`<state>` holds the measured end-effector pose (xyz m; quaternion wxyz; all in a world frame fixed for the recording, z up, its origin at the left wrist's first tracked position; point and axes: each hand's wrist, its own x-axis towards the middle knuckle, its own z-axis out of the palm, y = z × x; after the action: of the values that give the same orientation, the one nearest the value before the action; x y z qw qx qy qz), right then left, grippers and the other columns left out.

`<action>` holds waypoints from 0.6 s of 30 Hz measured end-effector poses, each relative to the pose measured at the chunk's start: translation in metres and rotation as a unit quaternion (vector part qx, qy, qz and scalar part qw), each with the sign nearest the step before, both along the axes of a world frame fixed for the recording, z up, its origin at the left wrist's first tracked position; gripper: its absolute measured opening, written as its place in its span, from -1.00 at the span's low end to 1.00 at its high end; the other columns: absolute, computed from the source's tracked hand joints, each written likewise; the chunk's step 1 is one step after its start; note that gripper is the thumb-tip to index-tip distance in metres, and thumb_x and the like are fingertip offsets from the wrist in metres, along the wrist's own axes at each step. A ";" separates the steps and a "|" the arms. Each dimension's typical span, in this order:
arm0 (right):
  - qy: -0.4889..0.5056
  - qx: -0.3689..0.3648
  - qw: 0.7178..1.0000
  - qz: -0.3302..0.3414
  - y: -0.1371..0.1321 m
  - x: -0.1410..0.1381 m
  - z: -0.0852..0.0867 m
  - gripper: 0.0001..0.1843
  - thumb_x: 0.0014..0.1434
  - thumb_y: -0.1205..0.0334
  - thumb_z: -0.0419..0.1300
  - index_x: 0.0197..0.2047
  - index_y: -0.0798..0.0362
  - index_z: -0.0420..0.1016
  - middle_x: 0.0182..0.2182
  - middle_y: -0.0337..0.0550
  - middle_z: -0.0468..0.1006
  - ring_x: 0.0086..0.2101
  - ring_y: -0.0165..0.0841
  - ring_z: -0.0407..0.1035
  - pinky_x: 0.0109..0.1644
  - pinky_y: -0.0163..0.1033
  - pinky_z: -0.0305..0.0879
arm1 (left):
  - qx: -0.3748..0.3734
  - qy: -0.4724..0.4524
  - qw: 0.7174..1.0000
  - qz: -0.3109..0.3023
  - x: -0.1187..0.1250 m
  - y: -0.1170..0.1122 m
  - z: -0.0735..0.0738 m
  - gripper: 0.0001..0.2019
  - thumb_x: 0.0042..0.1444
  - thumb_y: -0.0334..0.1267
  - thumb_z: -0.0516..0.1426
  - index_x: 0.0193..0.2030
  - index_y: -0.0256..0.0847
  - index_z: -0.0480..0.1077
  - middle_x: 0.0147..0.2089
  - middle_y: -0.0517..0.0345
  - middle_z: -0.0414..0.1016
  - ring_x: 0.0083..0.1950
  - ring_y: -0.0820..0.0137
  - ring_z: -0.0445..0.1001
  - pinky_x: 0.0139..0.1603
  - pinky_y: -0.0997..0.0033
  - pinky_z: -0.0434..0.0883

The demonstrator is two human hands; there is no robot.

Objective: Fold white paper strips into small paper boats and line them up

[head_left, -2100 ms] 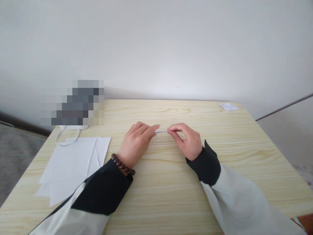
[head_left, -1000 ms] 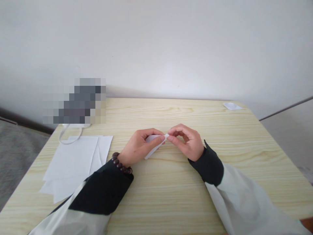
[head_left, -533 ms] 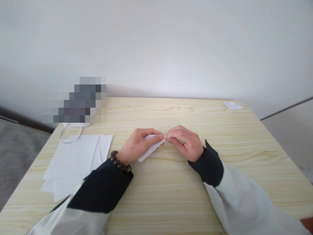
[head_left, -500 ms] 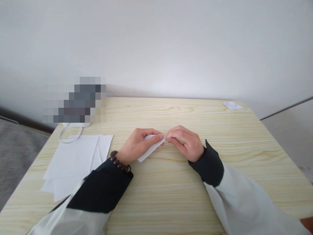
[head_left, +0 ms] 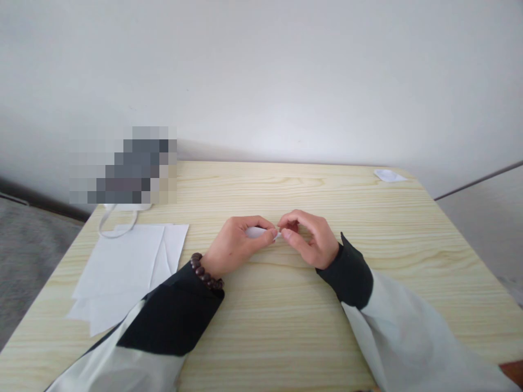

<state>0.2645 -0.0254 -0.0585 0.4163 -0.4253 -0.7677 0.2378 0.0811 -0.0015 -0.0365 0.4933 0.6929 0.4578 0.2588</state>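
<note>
Mostly hidden inside the curled left hand (head_left: pixel 235 246), the small folded white paper piece (head_left: pixel 256 232) is pinched by both the left and the right hand (head_left: pixel 307 238) at the centre of the pale wooden table (head_left: pixel 286 326), right of the stacked white paper sheets (head_left: pixel 122 272).

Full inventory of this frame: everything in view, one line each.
folded paper: 1, white, mid-table, pinched from both sides
sheets: a few, white, overlapping, table left
cord loop: 1, white, behind sheets
scrap: 1, white, far right corner
blurred item: 1, grey, rear left, cannot tell what
table: 1, light wood
wall: 1, white, behind table
bracelet: 1, dark brown beads, left wrist
sleeves: 2, black and white
left hand: 1, gripping paper
right hand: 1, gripping paper
</note>
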 end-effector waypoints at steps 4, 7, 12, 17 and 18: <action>-0.040 -0.001 0.999 0.020 0.000 -0.001 0.001 -0.89 0.12 0.34 0.08 -0.42 0.08 0.38 -0.55 -0.26 0.41 -0.52 -0.48 0.26 -0.42 -0.36 0.21 | 0.023 0.008 1.000 0.000 0.002 -0.001 -0.002 -0.76 0.01 -0.12 0.16 -0.42 -0.26 0.52 -0.49 0.23 0.48 -0.47 0.50 0.34 -0.48 0.58 0.25; -0.051 -0.005 0.998 0.023 0.000 -0.002 0.000 -0.86 0.10 0.35 0.07 -0.48 0.08 0.36 -0.61 -0.29 0.36 -0.58 -0.50 0.21 -0.47 -0.38 0.15 | 0.034 0.023 0.999 -0.002 0.002 -0.001 -0.002 -0.78 0.01 -0.15 0.16 -0.43 -0.26 0.53 -0.48 0.22 0.49 -0.46 0.49 0.35 -0.46 0.57 0.25; -0.032 -0.058 0.997 0.050 0.001 0.002 -0.002 -0.86 0.11 0.33 0.06 -0.46 0.08 0.37 -0.61 -0.31 0.35 -0.59 -0.51 0.18 -0.50 -0.39 0.11 | 0.031 0.025 0.999 -0.005 0.001 -0.001 -0.001 -0.77 0.01 -0.13 0.17 -0.43 -0.26 0.54 -0.52 0.24 0.47 -0.50 0.52 0.31 -0.51 0.58 0.21; -0.016 -0.078 0.993 0.082 0.001 0.005 -0.001 -0.84 0.11 0.37 0.01 -0.41 0.08 0.39 -0.56 -0.26 0.41 -0.53 -0.47 0.26 -0.44 -0.37 0.17 | 0.011 0.023 1.000 -0.015 -0.003 0.002 -0.003 -0.73 0.01 -0.07 0.18 -0.41 -0.25 0.55 -0.53 0.25 0.45 -0.53 0.53 0.26 -0.54 0.58 0.18; -0.015 -0.072 0.994 0.084 0.001 0.005 -0.001 -0.84 0.11 0.37 0.01 -0.41 0.08 0.39 -0.56 -0.26 0.41 -0.53 -0.47 0.26 -0.44 -0.36 0.17 | 0.009 0.023 1.000 -0.017 -0.004 0.002 -0.003 -0.73 0.01 -0.06 0.18 -0.41 -0.25 0.55 -0.53 0.25 0.44 -0.53 0.53 0.26 -0.54 0.58 0.17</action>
<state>0.2696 -0.0242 -0.0594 0.3515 -0.3915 -0.7878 0.3202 0.0773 0.0005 -0.0397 0.4807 0.7108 0.4549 0.2383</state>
